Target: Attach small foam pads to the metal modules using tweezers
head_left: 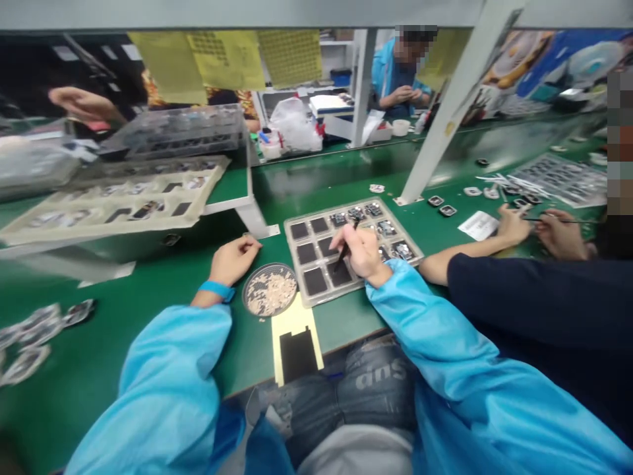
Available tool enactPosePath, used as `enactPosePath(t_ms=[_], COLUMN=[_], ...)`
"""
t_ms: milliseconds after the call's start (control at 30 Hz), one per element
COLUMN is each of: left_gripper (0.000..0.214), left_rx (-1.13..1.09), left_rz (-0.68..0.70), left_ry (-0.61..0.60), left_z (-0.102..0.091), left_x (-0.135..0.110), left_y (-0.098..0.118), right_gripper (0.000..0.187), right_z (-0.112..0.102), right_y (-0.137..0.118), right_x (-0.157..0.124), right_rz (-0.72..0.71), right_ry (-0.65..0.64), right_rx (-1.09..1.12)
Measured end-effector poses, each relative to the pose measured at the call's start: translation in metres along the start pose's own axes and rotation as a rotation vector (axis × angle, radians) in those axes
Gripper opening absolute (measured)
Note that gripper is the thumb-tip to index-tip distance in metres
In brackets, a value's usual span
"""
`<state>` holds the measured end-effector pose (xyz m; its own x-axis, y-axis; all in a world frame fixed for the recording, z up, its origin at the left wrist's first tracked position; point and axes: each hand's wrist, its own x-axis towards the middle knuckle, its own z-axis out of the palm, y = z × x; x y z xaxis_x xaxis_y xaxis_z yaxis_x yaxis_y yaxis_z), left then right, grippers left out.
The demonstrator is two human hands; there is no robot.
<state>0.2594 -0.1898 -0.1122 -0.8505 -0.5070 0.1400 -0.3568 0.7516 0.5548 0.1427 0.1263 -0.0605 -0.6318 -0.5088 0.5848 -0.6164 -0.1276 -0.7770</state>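
Note:
My right hand (361, 251) is closed round a dark thin tool (346, 247), maybe tweezers, whose tip points at the parts in a clear compartment tray (297, 260) on the green table. The tray holds dark square pads on the left and small metallic parts on the right. My left hand (232, 260) rests loosely curled on the table just left of a round mesh dish (270, 290) full of small pale pieces; I cannot make out anything in its fingers. A yellow sheet with a black rectangle (295, 343) lies at the table's front edge.
A co-worker's arms in dark sleeves (519, 290) work at the right with small parts (448, 211). Stacked trays (119, 201) stand on a raised shelf at the left. Loose bagged parts (30, 336) lie far left. A white post (445, 112) rises behind the tray.

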Motion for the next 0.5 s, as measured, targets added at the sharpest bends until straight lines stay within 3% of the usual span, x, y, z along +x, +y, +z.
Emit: enactPosePath(t_ms=[133, 500], left_gripper=[0.036, 0.041], left_rx=[-0.020, 0.025], left_rz=[-0.043, -0.129], left_ry=[-0.027, -0.133], left_z=[0.000, -0.007], left_x=[0.001, -0.004], left_y=[-0.012, -0.002], right_gripper=[0.048, 0.041], right_z=[0.002, 0.004], right_y=[-0.001, 0.000], right_x=[0.000, 0.002], right_rz=[-0.030, -0.079], right_ry=[-0.069, -0.085], right_rx=[-0.017, -0.063])
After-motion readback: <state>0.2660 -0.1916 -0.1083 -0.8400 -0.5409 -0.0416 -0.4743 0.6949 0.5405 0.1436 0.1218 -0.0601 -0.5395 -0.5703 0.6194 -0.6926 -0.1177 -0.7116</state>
